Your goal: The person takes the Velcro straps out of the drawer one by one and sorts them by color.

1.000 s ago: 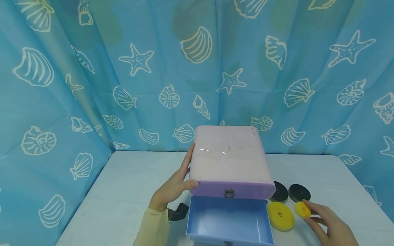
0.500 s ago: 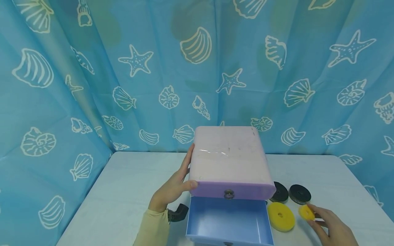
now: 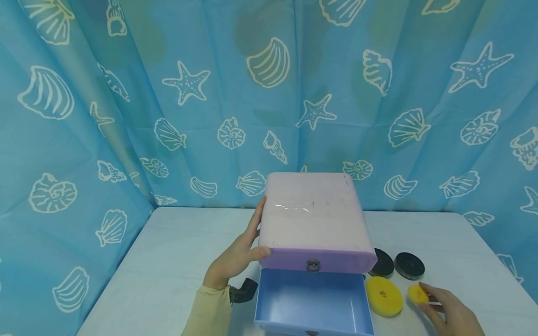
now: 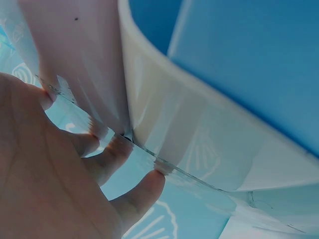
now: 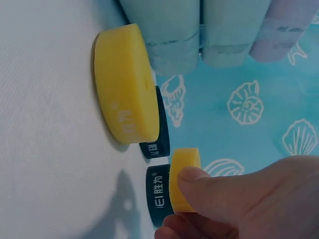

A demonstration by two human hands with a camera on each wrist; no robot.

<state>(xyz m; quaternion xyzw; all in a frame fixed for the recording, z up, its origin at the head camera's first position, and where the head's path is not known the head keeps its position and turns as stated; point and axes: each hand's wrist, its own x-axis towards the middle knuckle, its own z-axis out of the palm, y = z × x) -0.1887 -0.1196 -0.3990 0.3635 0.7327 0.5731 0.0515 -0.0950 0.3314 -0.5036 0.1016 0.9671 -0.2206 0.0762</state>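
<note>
a whitish tabletop (image 3: 168, 266), rippled shell-print curtain (image 3: 227, 51) at twelve o'clock; left hand (image 3: 235, 256), fingers spread, touches smooth plastic drawers (image 3: 313, 210); at four, right hand (image 3: 451, 310) pinches a round yellow roll (image 3: 417, 295).
</note>
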